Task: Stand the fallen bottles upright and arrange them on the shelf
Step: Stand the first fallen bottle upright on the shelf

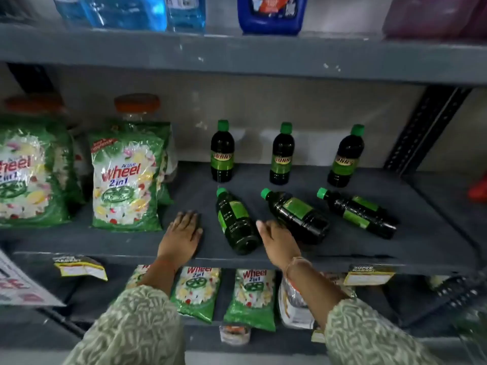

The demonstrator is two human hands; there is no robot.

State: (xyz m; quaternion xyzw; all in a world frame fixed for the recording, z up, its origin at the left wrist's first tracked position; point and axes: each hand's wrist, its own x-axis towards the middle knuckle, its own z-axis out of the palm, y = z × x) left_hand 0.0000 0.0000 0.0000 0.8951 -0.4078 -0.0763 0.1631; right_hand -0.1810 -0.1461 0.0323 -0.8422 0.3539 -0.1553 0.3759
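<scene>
On the grey middle shelf (421,241) six dark bottles with green caps are set out in two rows. Three stand upright along the back edge: the left upright bottle (222,151), the middle upright bottle (282,154) and the right upright bottle (345,156), well apart from each other. In front of them three lie on their sides, caps pointing toward the back left and bases toward the front edge: the left fallen bottle (235,222), the middle fallen bottle (296,214) and the right fallen bottle (361,213).

The left hand (183,233) rests flat, palm down and fingers spread, on the shelf near the front edge, just to the left of the left fallen bottle and holding nothing. The right hand (279,241) is open with its fingers loosely extended, empty, reaching over the front edge into the gap between the left and middle fallen bottles. It lies just beside the base of the left fallen bottle and against the lower part of the middle one; whether it truly touches either cannot be told. The right fallen bottle lies well apart from both hands, toward the right edge.

Left of the left hand, green detergent packets (126,180) stand toward the left end of the shelf. More such packets (196,293) hang on the level beneath, and blue containers (126,11) sit on the shelf above.
</scene>
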